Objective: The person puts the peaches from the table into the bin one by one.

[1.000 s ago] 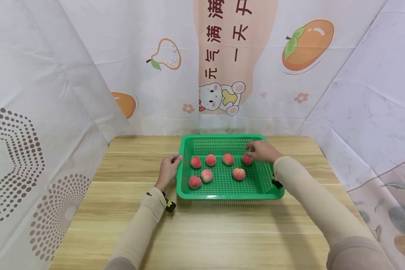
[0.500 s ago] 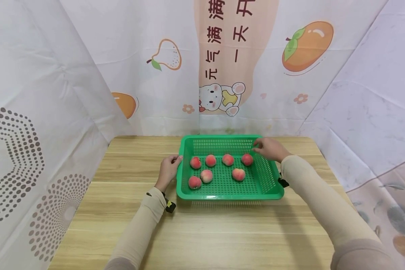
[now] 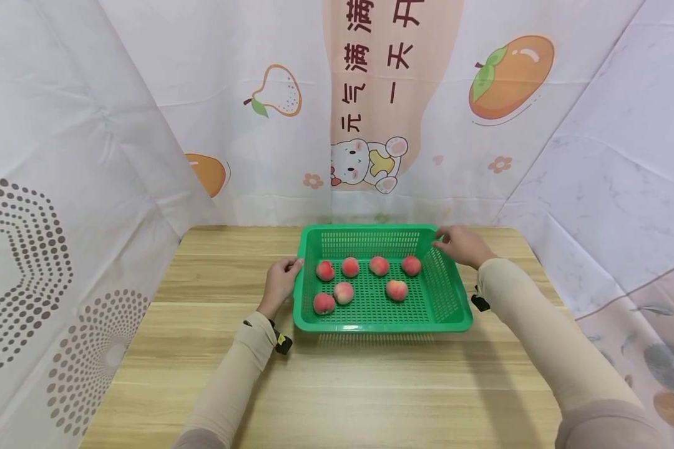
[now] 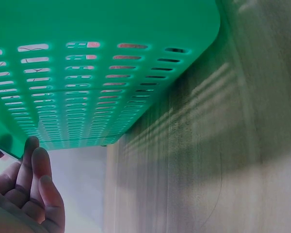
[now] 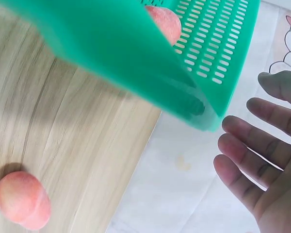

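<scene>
A green plastic basket (image 3: 371, 327) with slotted walls sits on the table. Several pinkish-red peaches (image 3: 396, 290) lie spread over its floor, mostly toward the back and left. My left hand (image 3: 281, 284) grips the basket's left rim; in the left wrist view its fingers (image 4: 40, 167) curl up beneath the edge against the outer wall. Over the back right corner is my right hand (image 3: 465, 245), holding nothing, its fingers (image 5: 254, 138) spread apart in the right wrist view. One more peach (image 5: 23, 200) rests on the table outside the basket in that view; the head view hides it.
The wooden table (image 3: 348, 399) extends in front of the basket and to both sides. A white printed curtain (image 3: 247, 149) hangs right behind the table's back edge, with more cloth at left and right.
My right hand has moved away from the back right peach, rightward to the basket's corner, leaving that peach on the basket floor. The left hand and basket have stayed put.
</scene>
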The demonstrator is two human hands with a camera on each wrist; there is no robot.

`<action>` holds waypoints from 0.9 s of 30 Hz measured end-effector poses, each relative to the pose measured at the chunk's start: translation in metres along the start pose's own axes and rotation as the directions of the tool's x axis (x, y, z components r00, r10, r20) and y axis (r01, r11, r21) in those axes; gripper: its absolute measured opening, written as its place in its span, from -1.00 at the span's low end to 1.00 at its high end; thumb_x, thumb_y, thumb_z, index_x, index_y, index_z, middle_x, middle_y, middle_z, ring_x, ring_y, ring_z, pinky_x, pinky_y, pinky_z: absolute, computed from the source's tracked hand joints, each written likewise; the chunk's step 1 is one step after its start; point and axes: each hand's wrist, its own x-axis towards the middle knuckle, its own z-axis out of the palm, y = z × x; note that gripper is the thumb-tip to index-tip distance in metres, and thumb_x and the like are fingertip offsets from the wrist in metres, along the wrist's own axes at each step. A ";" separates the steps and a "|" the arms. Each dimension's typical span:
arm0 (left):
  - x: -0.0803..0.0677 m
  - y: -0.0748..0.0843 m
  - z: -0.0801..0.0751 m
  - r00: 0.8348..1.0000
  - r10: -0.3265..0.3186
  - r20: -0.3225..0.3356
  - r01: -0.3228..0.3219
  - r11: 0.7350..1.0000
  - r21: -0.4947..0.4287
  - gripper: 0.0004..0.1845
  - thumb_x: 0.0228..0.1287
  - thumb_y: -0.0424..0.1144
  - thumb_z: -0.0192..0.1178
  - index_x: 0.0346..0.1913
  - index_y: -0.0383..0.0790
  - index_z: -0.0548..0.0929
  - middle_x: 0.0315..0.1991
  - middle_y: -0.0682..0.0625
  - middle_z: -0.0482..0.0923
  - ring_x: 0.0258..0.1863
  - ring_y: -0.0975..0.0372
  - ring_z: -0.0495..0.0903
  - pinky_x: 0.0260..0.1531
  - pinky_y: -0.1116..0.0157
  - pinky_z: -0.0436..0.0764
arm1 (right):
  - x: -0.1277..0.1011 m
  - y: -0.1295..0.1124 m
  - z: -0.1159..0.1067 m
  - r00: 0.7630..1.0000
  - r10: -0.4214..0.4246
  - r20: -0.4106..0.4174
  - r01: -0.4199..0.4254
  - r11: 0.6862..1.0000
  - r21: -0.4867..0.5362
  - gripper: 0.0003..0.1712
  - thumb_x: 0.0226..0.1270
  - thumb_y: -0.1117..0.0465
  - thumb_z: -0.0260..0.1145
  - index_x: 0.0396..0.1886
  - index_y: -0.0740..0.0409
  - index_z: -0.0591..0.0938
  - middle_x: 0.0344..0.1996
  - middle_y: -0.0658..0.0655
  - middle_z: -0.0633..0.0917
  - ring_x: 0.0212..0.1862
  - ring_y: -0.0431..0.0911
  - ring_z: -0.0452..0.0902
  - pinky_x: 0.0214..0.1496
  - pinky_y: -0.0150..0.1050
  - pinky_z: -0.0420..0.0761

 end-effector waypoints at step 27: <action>0.002 -0.004 0.001 1.000 0.011 -0.011 -0.011 1.000 -0.003 -0.59 0.43 -0.03 0.12 0.03 -0.34 0.67 -0.18 -0.18 0.66 -0.23 0.13 0.56 -0.28 0.37 0.49 | -0.013 0.032 -0.014 0.992 0.107 -0.066 -0.111 0.993 -0.047 -0.64 0.44 0.15 0.09 -0.07 0.36 0.63 -0.21 0.39 0.69 -0.24 0.17 0.61 -0.19 0.12 0.56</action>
